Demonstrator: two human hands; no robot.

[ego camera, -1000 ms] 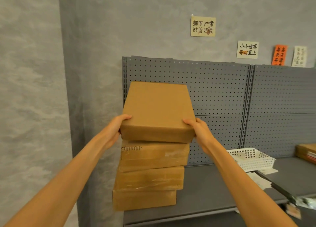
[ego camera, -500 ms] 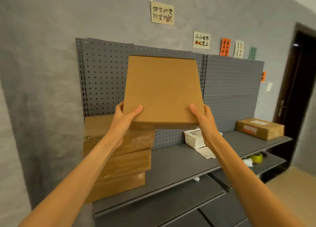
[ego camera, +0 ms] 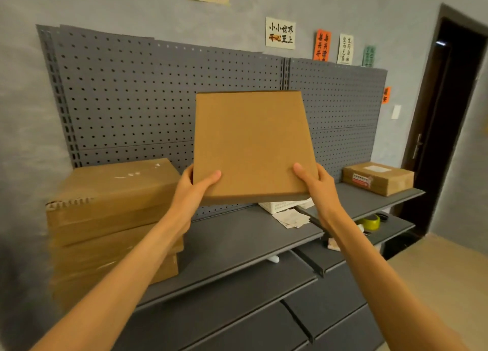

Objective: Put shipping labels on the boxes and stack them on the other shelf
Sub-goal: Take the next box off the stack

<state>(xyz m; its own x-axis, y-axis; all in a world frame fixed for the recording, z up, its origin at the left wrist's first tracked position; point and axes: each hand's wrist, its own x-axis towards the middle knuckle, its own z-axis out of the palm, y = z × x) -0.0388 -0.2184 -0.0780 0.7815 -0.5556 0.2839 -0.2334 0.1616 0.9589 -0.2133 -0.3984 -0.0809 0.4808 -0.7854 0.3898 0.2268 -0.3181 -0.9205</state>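
I hold a flat brown cardboard box (ego camera: 253,144) in the air over the grey shelf (ego camera: 237,242), its plain top facing me. My left hand (ego camera: 196,185) grips its near left corner and my right hand (ego camera: 314,184) grips its near right corner. A stack of three similar boxes (ego camera: 113,218) stands on the shelf's left end. On the right shelf section sits one box bearing a label (ego camera: 377,177). Loose paper labels (ego camera: 290,217) lie on the shelf under the held box.
A white basket (ego camera: 282,206) is partly hidden behind the held box. A yellow-green tape roll (ego camera: 369,221) rests on the lower right shelf. Pegboard (ego camera: 148,99) backs the shelves. A dark doorway (ego camera: 454,118) is at the right.
Both hands lifted the top box off the stack and carried it to the right. My view swung right, bringing the labelled box and the doorway into sight.
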